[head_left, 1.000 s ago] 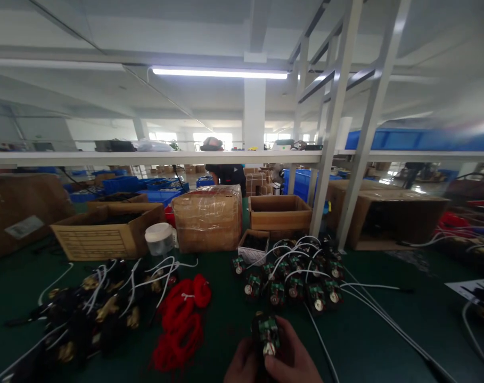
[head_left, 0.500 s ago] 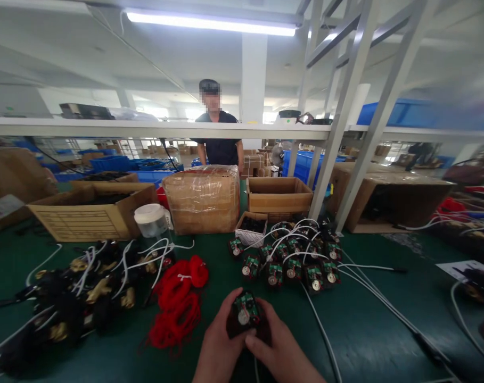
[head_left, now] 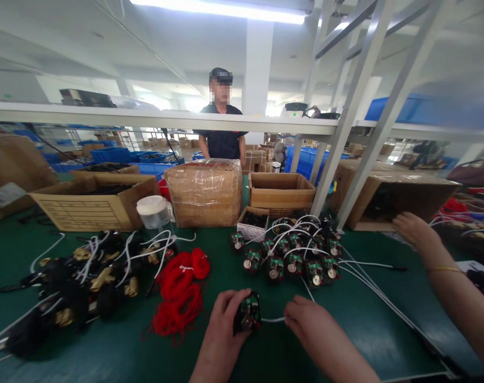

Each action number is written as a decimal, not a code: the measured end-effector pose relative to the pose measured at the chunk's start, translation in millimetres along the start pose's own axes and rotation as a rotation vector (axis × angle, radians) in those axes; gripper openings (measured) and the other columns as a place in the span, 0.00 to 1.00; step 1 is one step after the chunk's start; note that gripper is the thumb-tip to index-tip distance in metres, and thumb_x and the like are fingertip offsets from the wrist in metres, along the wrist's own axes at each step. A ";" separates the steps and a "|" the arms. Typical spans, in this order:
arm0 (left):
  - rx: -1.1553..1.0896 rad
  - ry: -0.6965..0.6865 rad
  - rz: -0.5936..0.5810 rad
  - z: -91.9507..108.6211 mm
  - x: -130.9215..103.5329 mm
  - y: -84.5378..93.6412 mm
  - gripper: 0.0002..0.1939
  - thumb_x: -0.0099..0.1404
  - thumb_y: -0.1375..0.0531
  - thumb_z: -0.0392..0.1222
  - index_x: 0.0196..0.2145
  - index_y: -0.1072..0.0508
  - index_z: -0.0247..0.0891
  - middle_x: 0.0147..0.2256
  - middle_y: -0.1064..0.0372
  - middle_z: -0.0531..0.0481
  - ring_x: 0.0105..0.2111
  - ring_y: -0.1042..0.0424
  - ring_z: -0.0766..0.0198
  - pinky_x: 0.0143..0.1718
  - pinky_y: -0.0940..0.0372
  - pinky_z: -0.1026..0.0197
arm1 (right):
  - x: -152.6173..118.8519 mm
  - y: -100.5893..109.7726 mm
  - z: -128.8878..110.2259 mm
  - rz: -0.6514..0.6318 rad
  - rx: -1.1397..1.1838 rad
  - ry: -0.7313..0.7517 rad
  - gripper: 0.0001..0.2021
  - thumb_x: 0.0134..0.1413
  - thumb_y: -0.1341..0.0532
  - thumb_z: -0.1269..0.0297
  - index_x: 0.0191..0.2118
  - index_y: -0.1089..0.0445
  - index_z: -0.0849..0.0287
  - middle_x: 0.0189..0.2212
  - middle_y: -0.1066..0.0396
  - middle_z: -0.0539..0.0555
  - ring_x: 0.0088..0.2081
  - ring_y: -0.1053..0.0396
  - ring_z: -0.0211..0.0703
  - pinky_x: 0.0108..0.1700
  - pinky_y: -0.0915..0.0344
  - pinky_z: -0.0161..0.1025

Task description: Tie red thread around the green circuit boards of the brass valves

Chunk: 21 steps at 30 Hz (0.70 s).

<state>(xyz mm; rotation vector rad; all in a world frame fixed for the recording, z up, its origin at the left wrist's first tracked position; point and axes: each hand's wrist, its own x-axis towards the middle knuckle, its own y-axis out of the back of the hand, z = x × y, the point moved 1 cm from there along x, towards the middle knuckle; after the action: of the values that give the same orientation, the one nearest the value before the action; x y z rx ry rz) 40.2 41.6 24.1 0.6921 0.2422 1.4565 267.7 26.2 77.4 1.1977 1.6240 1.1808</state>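
My left hand (head_left: pixel 224 324) grips a black housing with an exposed green circuit board (head_left: pixel 249 311), its fingers wrapped round the left side. A white cable (head_left: pixel 272 320) runs out of the housing's right side into my right hand (head_left: pixel 311 322), which pinches it. Beyond my hands stands a cluster of similar circuit-board units (head_left: pixel 293 263) with white cables. Left of my left hand lie bundles of red string (head_left: pixel 180 298). What my left palm covers is hidden.
Black-and-brass assemblies (head_left: pixel 98 282) are heaped at the left. Behind sit a wrapped carton (head_left: pixel 204 194), an open carton (head_left: pixel 281 191), a small box of black parts (head_left: pixel 253 226) and a white-lidded jar (head_left: pixel 152 210). A co-worker's hand (head_left: pixel 415 230) reaches toward a carton (head_left: pixel 437 191) at the right.
My right hand has left the housing and moved right, holding the cable. My left hand keeps the unit, turned sideways. A co-worker's arm has come in from the right.
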 end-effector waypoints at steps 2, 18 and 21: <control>0.121 -0.056 0.093 0.6 -6.1 -7.6 0.38 0.49 0.37 0.26 0.57 0.30 0.52 0.59 0.36 0.48 0.59 0.34 0.48 0.62 0.38 0.40 | 7.9 5.6 -2.8 0.056 -0.180 0.026 0.10 0.61 0.40 0.75 0.33 0.23 0.57 0.35 0.25 0.56 0.41 0.28 0.50 0.41 0.39 0.42; 0.505 -0.282 0.216 13.2 -14.8 -14.7 0.32 0.59 0.30 0.41 0.60 0.31 0.41 0.55 0.26 0.42 0.51 0.29 0.48 0.53 0.31 0.46 | 10.6 -60.5 27.4 0.364 -0.010 0.099 0.15 0.64 0.47 0.75 0.46 0.24 0.54 0.42 0.32 0.59 0.40 0.31 0.48 0.44 0.33 0.45; 0.529 -0.296 0.209 11.3 -15.9 -16.3 0.37 0.56 0.27 0.46 0.61 0.32 0.41 0.55 0.26 0.42 0.50 0.28 0.47 0.52 0.29 0.45 | 8.7 -62.3 25.3 0.362 0.088 0.104 0.17 0.64 0.49 0.74 0.49 0.26 0.58 0.45 0.33 0.61 0.41 0.28 0.48 0.46 0.28 0.44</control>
<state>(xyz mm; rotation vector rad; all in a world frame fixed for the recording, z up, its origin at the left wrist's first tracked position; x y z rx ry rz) 57.7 23.7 19.8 1.3844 0.3360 1.4731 274.4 32.6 10.3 1.5566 1.5905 1.4263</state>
